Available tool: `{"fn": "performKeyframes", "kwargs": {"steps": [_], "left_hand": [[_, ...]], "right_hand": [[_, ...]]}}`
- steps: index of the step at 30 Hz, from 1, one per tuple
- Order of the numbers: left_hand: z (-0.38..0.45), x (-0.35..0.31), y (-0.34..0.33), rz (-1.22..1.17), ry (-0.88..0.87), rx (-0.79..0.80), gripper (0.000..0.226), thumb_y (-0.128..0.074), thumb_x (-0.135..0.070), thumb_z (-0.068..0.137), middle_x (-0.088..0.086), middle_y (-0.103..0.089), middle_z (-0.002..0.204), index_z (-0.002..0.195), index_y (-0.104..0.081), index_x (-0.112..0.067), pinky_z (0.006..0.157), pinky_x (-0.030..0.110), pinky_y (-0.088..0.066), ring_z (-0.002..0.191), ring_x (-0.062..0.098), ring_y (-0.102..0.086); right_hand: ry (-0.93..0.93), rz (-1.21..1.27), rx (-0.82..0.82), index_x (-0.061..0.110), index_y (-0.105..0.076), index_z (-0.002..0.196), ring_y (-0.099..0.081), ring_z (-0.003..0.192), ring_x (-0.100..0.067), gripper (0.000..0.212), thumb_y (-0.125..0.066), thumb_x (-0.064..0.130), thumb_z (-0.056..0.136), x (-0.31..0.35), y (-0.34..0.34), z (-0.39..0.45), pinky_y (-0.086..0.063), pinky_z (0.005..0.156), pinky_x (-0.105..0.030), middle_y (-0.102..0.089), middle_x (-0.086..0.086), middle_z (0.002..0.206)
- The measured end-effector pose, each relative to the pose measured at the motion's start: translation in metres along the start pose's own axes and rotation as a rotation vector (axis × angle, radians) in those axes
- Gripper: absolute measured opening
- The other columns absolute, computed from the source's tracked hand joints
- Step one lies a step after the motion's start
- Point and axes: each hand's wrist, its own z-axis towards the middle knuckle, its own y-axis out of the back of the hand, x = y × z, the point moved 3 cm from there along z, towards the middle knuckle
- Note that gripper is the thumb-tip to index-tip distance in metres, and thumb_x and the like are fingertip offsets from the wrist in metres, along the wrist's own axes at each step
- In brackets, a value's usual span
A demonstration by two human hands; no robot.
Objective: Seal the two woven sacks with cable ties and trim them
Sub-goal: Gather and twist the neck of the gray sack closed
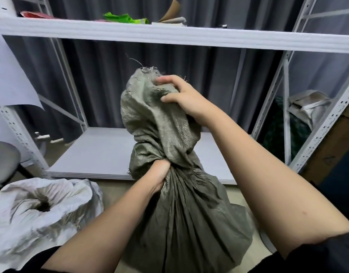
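On the floor before the shelves, the left hand (160, 174) squeezes the green sack (181, 213) at its neck, the right hand (181, 95) grips its top, no tie visible yet, and the white sack (41, 209) waits alongside.

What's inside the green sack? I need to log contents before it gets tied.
Nothing inside shows. The left hand grips the green sack at its gathered neck, and the right hand holds the loose top, so the woven cloth covers everything. It only bulges below the neck.
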Motion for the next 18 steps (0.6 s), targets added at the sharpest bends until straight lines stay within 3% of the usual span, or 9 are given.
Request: {"fn": "performKeyframes", "kwargs": {"steps": [2, 5, 7, 9, 11, 13, 14, 15, 18], "left_hand": [[0.002, 0.001, 0.002, -0.065, 0.007, 0.018, 0.031, -0.048, -0.027, 0.097, 0.008, -0.069, 0.107, 0.121, -0.059, -0.010, 0.072, 0.028, -0.056, 0.092, 0.016, -0.069], [0.005, 0.002, 0.008, -0.101, 0.003, -0.039, 0.037, -0.050, -0.030, 0.095, 0.013, -0.066, 0.120, 0.123, -0.059, -0.007, 0.095, 0.039, -0.049, 0.109, 0.026, -0.063], [0.007, 0.002, 0.013, -0.086, 0.006, -0.103, 0.036, -0.050, -0.026, 0.094, 0.014, -0.065, 0.120, 0.122, -0.060, -0.005, 0.096, 0.040, -0.049, 0.108, 0.027, -0.063], [0.009, 0.001, 0.016, -0.071, 0.016, -0.134, 0.036, -0.050, -0.027, 0.093, 0.013, -0.066, 0.118, 0.121, -0.060, -0.006, 0.094, 0.039, -0.049, 0.107, 0.027, -0.063], [0.010, 0.000, 0.017, -0.063, 0.029, -0.145, 0.039, -0.051, -0.029, 0.092, 0.014, -0.066, 0.118, 0.121, -0.061, -0.006, 0.094, 0.041, -0.050, 0.106, 0.028, -0.064], [0.010, 0.000, 0.016, -0.091, 0.050, -0.123, 0.040, -0.048, -0.030, 0.093, 0.017, -0.066, 0.119, 0.121, -0.060, -0.004, 0.089, 0.039, -0.052, 0.102, 0.028, -0.065], [0.010, -0.001, 0.013, -0.109, 0.061, -0.087, 0.040, -0.045, -0.030, 0.094, 0.017, -0.066, 0.118, 0.120, -0.061, -0.003, 0.085, 0.037, -0.053, 0.099, 0.028, -0.066], [0.009, -0.002, 0.010, -0.121, 0.074, -0.033, 0.040, -0.043, -0.030, 0.095, 0.017, -0.067, 0.115, 0.116, -0.063, -0.003, 0.082, 0.035, -0.054, 0.095, 0.028, -0.067], [0.005, -0.007, -0.001, -0.104, 0.082, 0.088, 0.039, -0.042, -0.029, 0.096, 0.016, -0.070, 0.106, 0.109, -0.066, -0.001, 0.084, 0.034, -0.054, 0.090, 0.025, -0.069]], "right_hand": [[-0.112, 0.012, 0.060, 0.025, -0.037, 0.141, -0.044, 0.127, -0.009, 0.058, -0.061, 0.030, 0.088, -0.012, 0.006, -0.003, -0.034, 0.106, -0.025, -0.043, 0.005, 0.141], [-0.190, 0.053, -0.101, 0.025, -0.032, 0.142, -0.046, 0.126, -0.014, 0.061, -0.051, 0.052, 0.090, -0.039, 0.020, -0.011, -0.036, 0.108, -0.034, -0.045, 0.005, 0.138], [-0.262, 0.191, -0.256, 0.022, -0.041, 0.129, -0.055, 0.115, -0.021, 0.042, -0.042, 0.048, 0.096, -0.069, 0.029, -0.024, -0.044, 0.092, -0.033, -0.055, -0.003, 0.130], [-0.373, 0.168, -0.359, 0.021, -0.045, 0.111, -0.055, 0.111, -0.026, 0.020, -0.039, 0.035, 0.098, -0.109, 0.033, -0.044, -0.039, 0.077, -0.029, -0.058, -0.014, 0.127], [-0.518, 0.043, -0.148, 0.022, -0.051, 0.102, -0.053, 0.116, -0.024, 0.019, -0.047, 0.037, 0.091, -0.144, 0.025, -0.070, -0.036, 0.083, -0.030, -0.054, -0.014, 0.133], [-0.654, -0.017, 0.279, 0.020, -0.058, 0.113, -0.049, 0.127, -0.021, 0.043, -0.059, 0.047, 0.078, -0.163, 0.005, -0.096, -0.037, 0.104, -0.037, -0.054, -0.005, 0.137], [-0.691, -0.007, 0.404, 0.018, -0.055, 0.122, -0.050, 0.127, -0.022, 0.054, -0.065, 0.046, 0.077, -0.167, -0.006, -0.104, -0.036, 0.109, -0.040, -0.055, -0.004, 0.136], [-0.699, 0.015, 0.432, 0.018, -0.050, 0.129, -0.053, 0.124, -0.019, 0.061, -0.071, 0.042, 0.077, -0.166, -0.016, -0.107, -0.036, 0.110, -0.037, -0.056, 0.000, 0.134], [-0.508, -0.030, 0.267, 0.023, -0.047, 0.131, -0.055, 0.117, -0.006, 0.069, -0.080, 0.036, 0.072, -0.160, -0.035, -0.093, -0.038, 0.107, -0.025, -0.058, 0.011, 0.128]]}}
